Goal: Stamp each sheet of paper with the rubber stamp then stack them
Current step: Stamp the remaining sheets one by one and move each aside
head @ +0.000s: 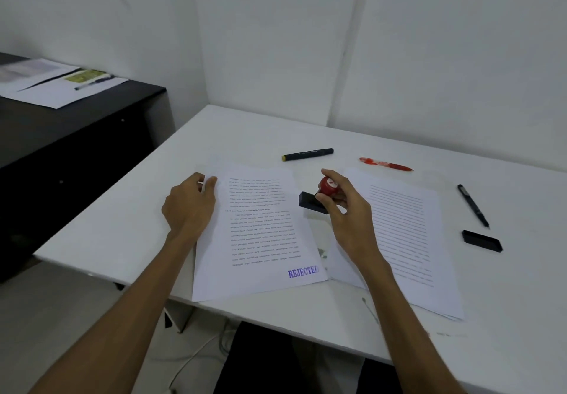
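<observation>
A printed sheet (260, 234) lies on the white table (122, 231), with a blue "REJECTED" mark (303, 271) at its lower right corner. My left hand (188, 206) rests on that sheet's upper left edge, fingers curled. My right hand (346, 209) grips the red knob of the rubber stamp (328, 185), whose black base (311, 202) sits just right of the stamped sheet. Further right, a stack of printed sheets (408, 240) lies partly under my right forearm.
A black marker (307, 154) and a red pen (386, 164) lie at the back of the table. A black pen (473, 205) and a black lid-like box (481, 240) lie at the right. A dark desk (76, 136) with papers stands at the left.
</observation>
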